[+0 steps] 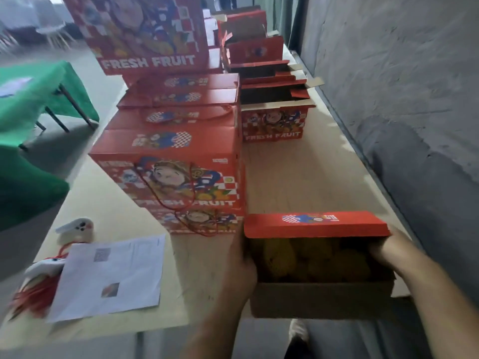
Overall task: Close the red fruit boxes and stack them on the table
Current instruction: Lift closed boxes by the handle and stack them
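An open red fruit box (321,299) sits at the near edge of the table (305,177), with yellow fruit (282,257) inside. Its far red flap (316,224) is folded over the top; the near cardboard flap stands up. My left hand (241,268) holds the box's left side and my right hand (388,248) holds its right side under the flap's corner. To the left stands a stack of closed red "FRESH FRUIT" boxes (171,156). Further back are several open red boxes (274,120).
A white printed sheet (111,275) lies at the near left of the table beside red-and-white plush charms (75,231). A green-covered table (39,99) stands on the left. A grey wall (401,73) runs along the right. A shoe (298,332) shows below the table edge.
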